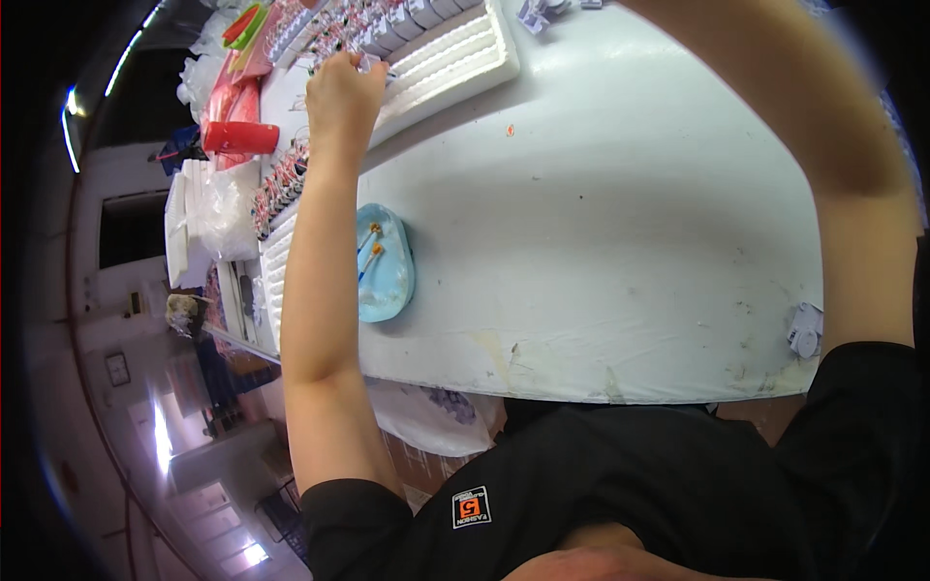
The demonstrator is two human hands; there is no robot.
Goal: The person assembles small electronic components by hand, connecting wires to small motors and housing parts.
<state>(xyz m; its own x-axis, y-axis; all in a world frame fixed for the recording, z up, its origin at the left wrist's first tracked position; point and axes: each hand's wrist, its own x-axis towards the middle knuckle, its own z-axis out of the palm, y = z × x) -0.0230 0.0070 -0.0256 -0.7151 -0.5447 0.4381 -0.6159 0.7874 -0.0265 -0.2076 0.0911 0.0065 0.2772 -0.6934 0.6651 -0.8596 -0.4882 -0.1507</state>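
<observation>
My left hand [345, 89] reaches to the far left, over the near edge of a white foam tray [465, 73]. Its fingers are bent together around a small pale piece that I cannot make out. Grey plastic housings [415, 21] stand in a row in the tray's far part, with thin red and white wires [334, 27] beside them. My right forearm [867, 261] rises along the right side and bends toward the top edge, where the hand is out of the picture.
A light blue dish [392, 281] with two small brushes lies beside my left forearm. Farther left are a red cup [242, 137], clear plastic bags [232, 203] and more wired parts [281, 184]. Grey plastic pieces lie at the top [542, 14] and right edge [805, 329] of the white table [601, 242].
</observation>
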